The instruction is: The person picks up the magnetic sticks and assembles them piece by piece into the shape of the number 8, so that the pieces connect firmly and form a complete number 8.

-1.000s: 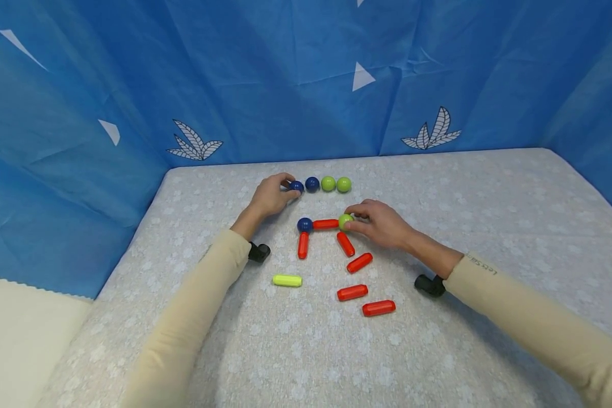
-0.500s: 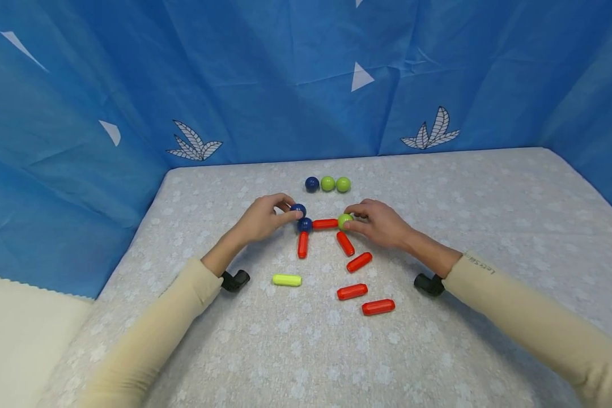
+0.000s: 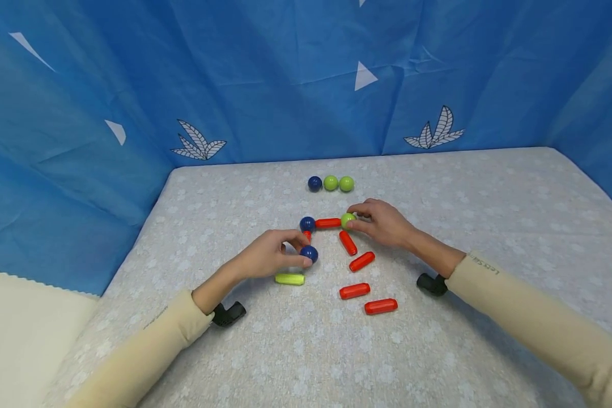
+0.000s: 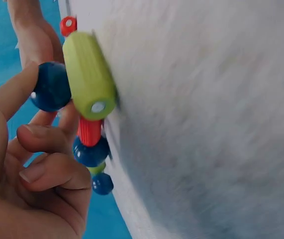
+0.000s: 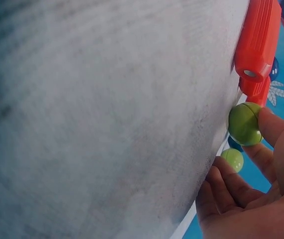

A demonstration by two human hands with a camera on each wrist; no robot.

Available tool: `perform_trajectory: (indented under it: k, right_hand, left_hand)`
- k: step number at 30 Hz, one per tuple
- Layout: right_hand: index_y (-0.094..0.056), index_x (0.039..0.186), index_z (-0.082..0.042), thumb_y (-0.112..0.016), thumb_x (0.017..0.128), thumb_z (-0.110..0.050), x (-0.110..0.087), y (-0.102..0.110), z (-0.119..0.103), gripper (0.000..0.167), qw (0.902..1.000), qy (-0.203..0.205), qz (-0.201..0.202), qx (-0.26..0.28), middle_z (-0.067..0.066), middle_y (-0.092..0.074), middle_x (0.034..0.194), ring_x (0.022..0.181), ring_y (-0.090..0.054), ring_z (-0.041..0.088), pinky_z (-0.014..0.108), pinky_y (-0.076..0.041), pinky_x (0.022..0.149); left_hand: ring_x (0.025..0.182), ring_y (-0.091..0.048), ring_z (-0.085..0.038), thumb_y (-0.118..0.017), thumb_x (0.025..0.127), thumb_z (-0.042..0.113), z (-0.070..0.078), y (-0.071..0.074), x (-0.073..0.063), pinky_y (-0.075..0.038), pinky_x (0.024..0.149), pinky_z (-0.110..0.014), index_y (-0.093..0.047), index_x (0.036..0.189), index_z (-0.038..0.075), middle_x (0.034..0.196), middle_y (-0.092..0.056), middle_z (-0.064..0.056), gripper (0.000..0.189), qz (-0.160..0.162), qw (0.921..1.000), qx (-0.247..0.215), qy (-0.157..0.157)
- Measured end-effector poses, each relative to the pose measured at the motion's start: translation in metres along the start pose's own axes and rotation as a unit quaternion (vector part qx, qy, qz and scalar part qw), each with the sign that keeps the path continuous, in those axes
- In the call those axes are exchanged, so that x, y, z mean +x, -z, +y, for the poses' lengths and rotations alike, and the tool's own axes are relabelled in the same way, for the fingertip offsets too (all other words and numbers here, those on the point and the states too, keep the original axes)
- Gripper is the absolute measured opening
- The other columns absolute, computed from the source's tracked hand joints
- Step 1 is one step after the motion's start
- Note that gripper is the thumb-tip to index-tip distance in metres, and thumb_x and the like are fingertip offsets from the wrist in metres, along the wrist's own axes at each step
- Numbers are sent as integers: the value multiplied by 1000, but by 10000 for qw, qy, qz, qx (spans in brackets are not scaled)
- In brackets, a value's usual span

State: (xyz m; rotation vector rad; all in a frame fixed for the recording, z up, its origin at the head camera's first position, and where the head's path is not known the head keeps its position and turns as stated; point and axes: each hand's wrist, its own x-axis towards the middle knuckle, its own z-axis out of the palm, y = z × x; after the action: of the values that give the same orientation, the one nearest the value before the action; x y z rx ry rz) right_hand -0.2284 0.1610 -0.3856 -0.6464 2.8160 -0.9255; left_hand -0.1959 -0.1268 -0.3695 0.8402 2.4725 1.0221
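My left hand pinches a dark blue ball between thumb and fingers, over the lower end of a red rod. That rod runs down from another blue ball. A second red rod links this corner ball to a green ball, which my right hand pinches at its right side. In the right wrist view the green ball sits between thumb and finger. Just below the left hand lies a yellow-green rod, large in the left wrist view.
Several loose red rods lie in a loose column below the right hand. Behind the joined pieces, one blue ball and two green balls stand in a row. A blue cloth hangs along the table's far edge.
My left hand has taken the leftmost blue ball from the back row and brought it toward me, to the red rod's lower end. The right hand keeps its hold on the green ball.
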Motion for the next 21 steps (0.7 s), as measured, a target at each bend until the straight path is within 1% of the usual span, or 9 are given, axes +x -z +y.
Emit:
perform_trajectory:
  k: [3, 6, 13, 16, 21]
  right_hand:
    - [-67, 125, -7, -68, 96, -30, 0, 0, -1, 37, 10000, 22, -16, 2, 11, -64, 111, 102, -56, 28, 46, -46, 90]
    - [-67, 125, -7, -67, 96, -29, 0, 0, -1, 37, 10000, 17, -20, -7, 11, -64, 111, 101, -56, 28, 46, -46, 90]
    - [-65, 127, -5, -68, 96, -27, 0, 2, 0, 38, 10000, 21, -18, 8, 12, -63, 112, 100, -55, 28, 46, -45, 89]
    - [-66, 126, -5, -67, 96, -27, 0, 1, 2, 38, 10000, 53, -5, 2, 12, -63, 111, 99, -55, 28, 45, -45, 88]
    - [-66, 126, -5, -67, 96, -27, -1, 0, 3, 37, 9999, 159, 53, -30, 12, -63, 109, 96, -55, 27, 44, -45, 85]
  left_hand:
    - [90, -57, -13, -78, 87, 34, -1, -3, -5, -47, 77, -34, -69, 108, 17, 97, -65, 6, 29, -172, 9998, 81, 0]
    - [91, -57, -13, -78, 87, 32, -4, -6, -8, -47, 80, -34, -68, 109, 16, 96, -65, 6, 29, -259, 9996, 122, 15]
    - [91, -58, -14, -78, 87, 29, -7, -5, -8, -47, 77, -35, -65, 112, 16, 99, -65, 4, 31, -200, 9998, 5, 37]
    - [87, -57, -15, -78, 88, 29, -8, -5, -7, -47, 73, -34, -64, 117, 15, 100, -64, 1, 35, -248, 9996, -100, 14]
    - [68, -52, -16, -76, 89, 29, -9, -5, -7, -43, 63, -33, -61, 129, 13, 104, -63, -2, 45, -387, 9989, -256, 19]
